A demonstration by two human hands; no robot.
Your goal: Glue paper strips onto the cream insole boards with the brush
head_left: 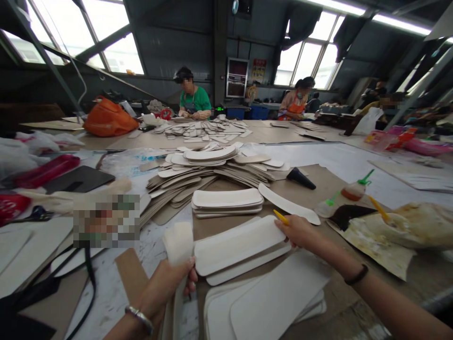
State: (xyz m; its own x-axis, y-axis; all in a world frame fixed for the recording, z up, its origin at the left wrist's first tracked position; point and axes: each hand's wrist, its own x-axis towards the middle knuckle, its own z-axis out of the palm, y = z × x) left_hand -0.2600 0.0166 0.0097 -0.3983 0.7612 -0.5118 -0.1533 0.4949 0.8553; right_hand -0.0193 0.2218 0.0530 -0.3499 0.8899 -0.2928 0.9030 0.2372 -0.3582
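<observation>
A long white panel (240, 243) with rounded corners is held between my two hands above another like it. My left hand (170, 283), wearing a silver bracelet, is closed with thumb and fingers at the panel's left end. Close beside it, a cream strip (179, 241) stands up, partly hidden by the hand. My right hand (299, 231) pinches the panel's right end and also grips a yellow pointed tool (281, 217). Below lies a stack of larger white sheets (269, 302). Just beyond sits a neat stack of curved white pieces (226, 198), with a single curved piece (288, 204) to its right.
A tall heap of white pieces (208, 156) rises ahead. To the right are a black cone-shaped object (300, 178), small bottles with green tips (354, 189) and a glue-stained cloth (399, 231). Black straps (88, 269) lie at left. Across the table, a person in green (196, 100) works.
</observation>
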